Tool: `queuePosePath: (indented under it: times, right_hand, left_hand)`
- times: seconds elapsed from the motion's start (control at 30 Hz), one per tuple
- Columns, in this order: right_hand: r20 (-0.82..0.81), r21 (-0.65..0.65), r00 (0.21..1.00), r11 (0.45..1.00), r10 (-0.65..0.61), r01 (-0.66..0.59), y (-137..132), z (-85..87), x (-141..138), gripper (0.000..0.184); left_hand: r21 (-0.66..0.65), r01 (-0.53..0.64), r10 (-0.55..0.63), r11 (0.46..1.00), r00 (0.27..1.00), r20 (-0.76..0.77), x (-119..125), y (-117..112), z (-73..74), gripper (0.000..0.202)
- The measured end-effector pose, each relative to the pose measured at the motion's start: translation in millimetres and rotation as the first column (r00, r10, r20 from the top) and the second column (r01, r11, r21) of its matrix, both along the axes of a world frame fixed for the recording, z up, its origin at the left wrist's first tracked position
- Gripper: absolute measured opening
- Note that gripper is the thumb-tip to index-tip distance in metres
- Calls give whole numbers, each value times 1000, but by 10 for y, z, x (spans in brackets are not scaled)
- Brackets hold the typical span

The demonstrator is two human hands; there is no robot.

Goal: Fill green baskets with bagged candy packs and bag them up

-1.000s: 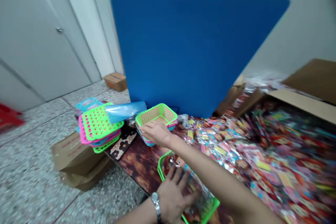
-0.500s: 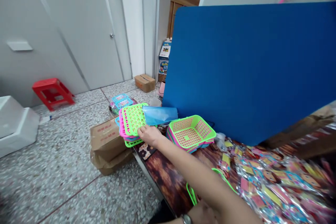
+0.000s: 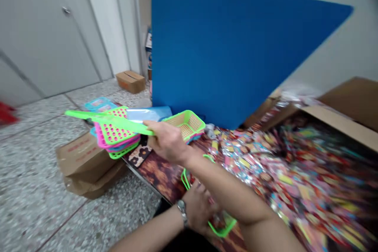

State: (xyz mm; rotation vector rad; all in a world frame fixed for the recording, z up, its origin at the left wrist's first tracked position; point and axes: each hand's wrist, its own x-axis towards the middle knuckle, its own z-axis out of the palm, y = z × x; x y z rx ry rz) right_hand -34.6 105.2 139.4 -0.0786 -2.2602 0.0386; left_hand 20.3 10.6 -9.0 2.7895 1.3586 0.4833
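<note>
My right hand point(image 3: 169, 139) is closed on the edge of a bright green perforated plastic lid point(image 3: 109, 121), held nearly edge-on above a stack of lids point(image 3: 113, 134) in green, pink and blue. Below my crossing right forearm, my left hand point(image 3: 199, 206), with a watch at the wrist, is curled at the near side of a green basket point(image 3: 223, 228). Small packets show inside this basket, and the right forearm covers part of it. Beyond my right hand stands a nested stack of baskets point(image 3: 189, 126), the top one green.
Many shiny wrapped packets point(image 3: 251, 161) cover the table's right side, and more fill an open carton point(image 3: 339, 120). A large blue board point(image 3: 218, 47) stands behind. A cardboard box point(image 3: 85, 161) sits beside the table's left edge, near blue lids point(image 3: 100, 104).
My right hand has lifted the green lid off the stack and drawn it nearer. The view has turned right, showing the open carton. More of my left hand and its basket now shows.
</note>
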Motion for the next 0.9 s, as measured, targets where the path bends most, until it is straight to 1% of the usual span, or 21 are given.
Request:
queuePosePath:
  times: [0.07, 0.1, 0.17, 0.23, 0.27, 0.33, 0.43, 0.47, 0.53, 0.57, 0.67, 0.7, 0.77, 0.83, 0.9]
  right_hand:
    - [23, -100, 995, 990, -97, 99, 59, 66, 678, 28]
    - [29, -132, 982, 973, -185, 187, 80, 76, 1033, 28]
    - [66, -157, 929, 916, -364, 370, 90, 18, 1702, 23]
    - [120, -152, 866, 853, -485, 499, 54, -166, 2237, 14]
    - [144, -150, 854, 842, -500, 518, 18, -298, 2438, 11]
    - [200, -151, 839, 830, -506, 537, -86, -605, 2713, 10]
    - [299, -219, 840, 824, -452, 522, -284, -1023, 2891, 11]
    - [330, -258, 840, 815, -430, 518, -346, -1122, 2916, 12]
    - [381, -328, 844, 798, -378, 505, -440, -1245, 2950, 14]
    - [397, -349, 849, 798, -348, 491, -469, -1273, 2964, 14]
    - [398, -372, 878, 828, -266, 420, -510, -1289, 2991, 16]
    - [392, -372, 885, 837, -250, 401, -519, -1286, 2994, 20]
    - [401, -354, 890, 860, -216, 368, -548, -1279, 2987, 33]
    - [457, -324, 873, 883, -167, 339, -586, -1255, 2973, 43]
    - [530, -326, 841, 890, -109, 320, -600, -1185, 2965, 50]
  left_hand:
    - [-12, 26, -26, 1000, 999, 28, 3, 10, 0, 84]
    - [-4, 36, -36, 999, 999, 41, -3, 15, 0, 89]
    - [7, 47, -48, 999, 997, 53, -22, 24, -2, 92]
    - [0, 59, -59, 998, 997, 48, -36, 28, -3, 92]
    - [-7, 62, -61, 998, 997, 42, -38, 31, 0, 93]
    - [-17, 59, -58, 998, 998, 31, -34, 35, 13, 97]
    - [-7, 53, -53, 999, 998, 28, -15, 39, 42, 98]
    - [-5, 53, -53, 999, 998, 28, -7, 39, 48, 96]
    - [-5, 42, -42, 999, 998, 40, 11, 35, 47, 91]
    - [-8, 32, -31, 999, 998, 47, 20, 33, 40, 89]
    - [-4, 1, -1, 1000, 998, 62, 41, 23, 5, 86]
    - [0, -5, 5, 1000, 998, 65, 45, 20, -2, 86]
    - [6, 18, -18, 1000, 997, 70, 50, 16, -1, 85]
    - [13, 60, -61, 998, 995, 83, 52, 14, 26, 81]
    - [24, 97, -99, 995, 990, 97, 53, 15, 72, 78]
